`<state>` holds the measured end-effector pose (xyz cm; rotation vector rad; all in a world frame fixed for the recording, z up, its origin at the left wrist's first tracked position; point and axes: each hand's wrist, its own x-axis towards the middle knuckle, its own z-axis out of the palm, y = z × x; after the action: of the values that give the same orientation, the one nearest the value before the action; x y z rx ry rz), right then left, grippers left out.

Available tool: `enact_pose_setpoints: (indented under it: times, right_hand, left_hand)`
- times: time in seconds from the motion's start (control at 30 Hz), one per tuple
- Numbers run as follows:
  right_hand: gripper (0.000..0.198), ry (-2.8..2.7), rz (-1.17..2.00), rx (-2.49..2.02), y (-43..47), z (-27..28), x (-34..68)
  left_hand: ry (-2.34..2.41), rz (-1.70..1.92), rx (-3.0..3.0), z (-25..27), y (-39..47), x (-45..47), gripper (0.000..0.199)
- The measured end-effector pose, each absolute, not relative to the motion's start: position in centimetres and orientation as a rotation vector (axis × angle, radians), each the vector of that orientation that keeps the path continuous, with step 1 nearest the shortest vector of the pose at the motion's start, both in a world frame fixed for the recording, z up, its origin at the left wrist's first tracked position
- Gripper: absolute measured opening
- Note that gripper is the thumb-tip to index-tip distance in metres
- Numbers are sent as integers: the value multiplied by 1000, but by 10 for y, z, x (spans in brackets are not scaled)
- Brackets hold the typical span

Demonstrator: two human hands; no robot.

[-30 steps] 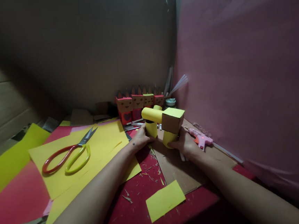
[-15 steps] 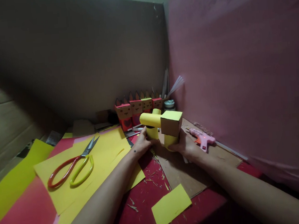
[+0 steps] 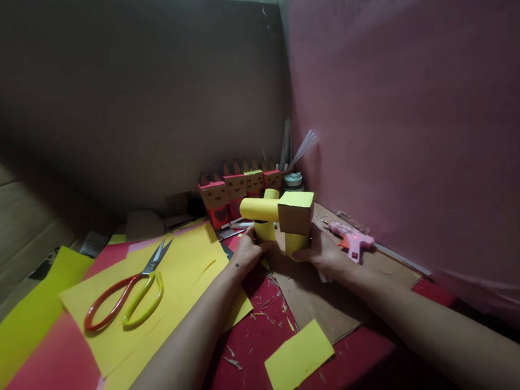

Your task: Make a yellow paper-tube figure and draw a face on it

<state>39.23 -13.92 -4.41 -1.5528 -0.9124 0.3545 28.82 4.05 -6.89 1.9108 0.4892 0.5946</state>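
Over the cardboard sheet, my left hand point(image 3: 248, 250) is closed around a yellow paper tube point(image 3: 264, 231) with a dark open top. My right hand point(image 3: 326, 253) grips another yellow tube point(image 3: 295, 245), which carries a small cardboard box point(image 3: 297, 219) with a yellow top. A yellow roll point(image 3: 257, 209) lies sideways above the left tube and reaches the box. Behind it shows the end of one more yellow roll point(image 3: 271, 194); whether these are joined I cannot tell. Right of my right hand rests a pink glue gun point(image 3: 355, 241) with its light on.
Scissors point(image 3: 147, 281) lie on yellow sheets point(image 3: 194, 273) at the left. Several box-headed paper figures point(image 3: 214, 196) stand at the back, near a lidded jar point(image 3: 293, 182) and glue sticks point(image 3: 305, 147). A yellow paper piece point(image 3: 299, 359) lies in front. Pink wall point(image 3: 417, 114) bounds the right.
Both hands keep their hold on the yellow tubes. The box and sideways roll have shifted very slightly left, with the view itself moving a little.
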Motion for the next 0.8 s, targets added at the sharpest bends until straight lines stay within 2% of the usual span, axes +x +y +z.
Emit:
enact_pose_setpoints:
  times: [0.6, 0.8]
  right_hand:
    - [56, -887, 251, -1588, -134, -50, 400]
    - [53, -909, 265, -1564, -133, -49, 399]
  left_hand:
    - [633, 478, 1922, -57, 43, 281, 35]
    - [588, 410, 1917, -44, 35, 258, 25]
